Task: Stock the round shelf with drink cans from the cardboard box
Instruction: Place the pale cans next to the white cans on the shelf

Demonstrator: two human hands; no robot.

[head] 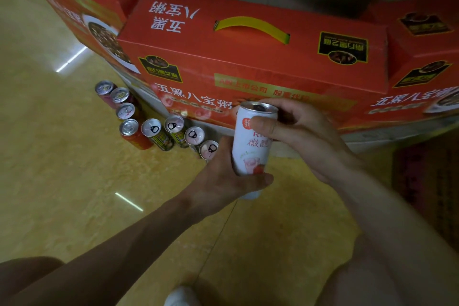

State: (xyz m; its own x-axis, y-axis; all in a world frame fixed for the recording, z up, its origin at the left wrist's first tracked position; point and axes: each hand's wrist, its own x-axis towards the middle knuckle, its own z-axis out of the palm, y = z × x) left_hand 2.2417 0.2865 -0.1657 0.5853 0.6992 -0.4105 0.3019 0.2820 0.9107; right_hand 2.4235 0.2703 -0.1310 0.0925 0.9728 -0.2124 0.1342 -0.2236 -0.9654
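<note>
A tall white drink can [250, 151] with pink fruit art is held upright in mid-air by both hands. My left hand [223, 181] grips its lower part from below, thumb across the bottom front. My right hand [298, 136] grips its upper part, thumb on the label and fingers round the back near the rim. Several cans [151, 129] stand in a curved row on the low bottom tier of the round shelf [372, 139], left of the held can. The cardboard box [429, 176] shows dimly at the right edge.
Large red gift cartons [248, 57] with yellow handles sit in a ring on the shelf's upper tier, right behind the held can. Glossy yellow floor [62, 169] spreads left and in front. My knees and a white shoe [181, 295] fill the bottom edge.
</note>
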